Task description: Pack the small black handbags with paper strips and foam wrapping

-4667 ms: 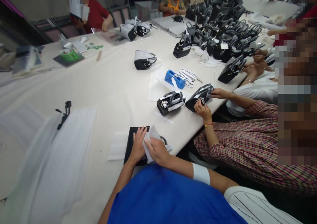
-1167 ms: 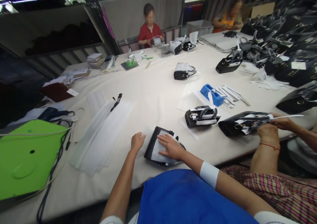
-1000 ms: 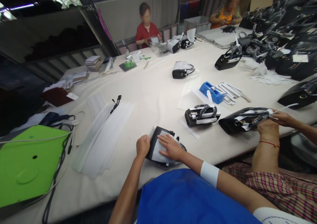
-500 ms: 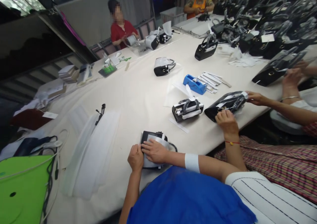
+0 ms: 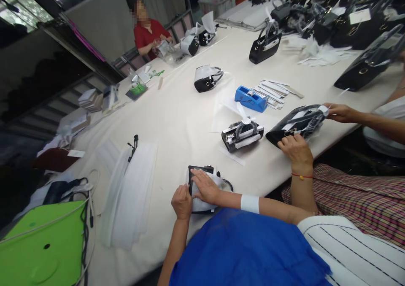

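Observation:
A small black handbag (image 5: pixel 195 174) lies on its side at the table's near edge, with a white wrapping sheet (image 5: pixel 200 205) over much of it. My left hand (image 5: pixel 182 202) is closed at the bag's left side, pinching what looks like the edge of the sheet. Across the top of the sheet my right hand (image 5: pixel 206 187) lies flat, its fingers stretched out and slightly apart. The bag's dark handle (image 5: pixel 228 184) sticks out to the right, partly hidden by my right wrist. Blue cloth (image 5: pixel 247 252) covers the lower middle of the view.
To the left lies a stack of white sheets (image 5: pixel 134 197). A wrapped handbag (image 5: pixel 242 135), a blue tape dispenser (image 5: pixel 251 98) and paper strips (image 5: pixel 275 92) are ahead. At right, a co-worker's hand (image 5: pixel 295 153) touches another handbag (image 5: pixel 295 121). A green case (image 5: pixel 47 239) is far left.
My right hand has slid slightly up the sheet, its fingers straighter. My left hand stays at the bag's side. The whole view has shifted a little.

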Demonstrator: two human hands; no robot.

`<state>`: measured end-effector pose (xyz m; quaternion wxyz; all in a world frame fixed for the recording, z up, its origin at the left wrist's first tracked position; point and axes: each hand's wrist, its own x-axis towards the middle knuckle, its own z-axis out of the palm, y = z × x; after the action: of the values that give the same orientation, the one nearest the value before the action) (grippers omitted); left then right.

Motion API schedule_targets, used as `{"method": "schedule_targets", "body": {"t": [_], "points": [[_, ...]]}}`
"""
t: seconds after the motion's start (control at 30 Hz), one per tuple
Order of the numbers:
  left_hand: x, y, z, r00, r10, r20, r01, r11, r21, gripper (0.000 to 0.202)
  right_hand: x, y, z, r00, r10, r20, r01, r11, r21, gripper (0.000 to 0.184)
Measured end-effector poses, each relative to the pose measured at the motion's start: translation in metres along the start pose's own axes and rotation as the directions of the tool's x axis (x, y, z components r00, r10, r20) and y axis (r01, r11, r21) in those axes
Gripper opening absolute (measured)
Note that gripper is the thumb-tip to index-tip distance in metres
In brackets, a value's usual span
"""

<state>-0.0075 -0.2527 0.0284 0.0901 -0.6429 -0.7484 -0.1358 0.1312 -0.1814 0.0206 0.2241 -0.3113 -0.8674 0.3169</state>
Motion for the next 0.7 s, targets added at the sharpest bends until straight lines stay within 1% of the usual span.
{"method": "schedule_targets", "body": {"t": [0.13, 0.2, 0.27, 0.37, 0.43, 0.5, 0.6, 0.7], "points": [[-0.007, 0.011, -0.001, 0.999, -0.017, 0.047, 0.012, 0.993, 0.115, 0.020, 0.002, -0.001, 0.005, 1.000, -0.001, -0.013, 0.001, 1.000, 0.006, 0.048], [-0.010, 0.017, 0.000, 0.998, -0.033, 0.061, 0.022, 0.984, 0.179, 0.020, 0.003, -0.001, 0.005, 0.999, 0.022, -0.034, -0.022, 1.000, -0.003, 0.051], [-0.012, 0.021, 0.003, 0.997, -0.038, 0.064, 0.022, 0.973, 0.232, 0.021, 0.004, 0.000, 0.003, 0.996, 0.073, -0.059, -0.074, 0.997, -0.022, 0.061], [-0.015, 0.022, 0.006, 0.998, -0.027, 0.062, 0.009, 0.962, 0.273, 0.022, 0.004, 0.000, 0.000, 0.981, 0.173, -0.083, -0.177, 0.983, -0.049, 0.086], [-0.018, 0.020, 0.008, 0.998, -0.023, 0.058, 0.006, 0.960, 0.281, 0.024, 0.003, 0.002, -0.001, 0.976, 0.199, -0.087, -0.203, 0.978, -0.043, 0.096], [-0.020, 0.017, 0.011, 0.998, -0.027, 0.050, 0.013, 0.961, 0.276, 0.026, 0.003, 0.005, 0.000, 0.979, 0.185, -0.085, -0.186, 0.983, -0.004, 0.092], [-0.022, 0.012, 0.014, 0.999, -0.030, 0.039, 0.019, 0.969, 0.247, 0.028, 0.003, 0.011, 0.000, 0.981, 0.171, -0.091, -0.162, 0.982, 0.099, 0.076], [-0.022, 0.006, 0.017, 0.999, -0.033, 0.036, 0.025, 0.978, 0.207, 0.028, 0.003, 0.013, -0.004, 0.972, 0.213, -0.101, -0.192, 0.964, 0.182, 0.065]]}}
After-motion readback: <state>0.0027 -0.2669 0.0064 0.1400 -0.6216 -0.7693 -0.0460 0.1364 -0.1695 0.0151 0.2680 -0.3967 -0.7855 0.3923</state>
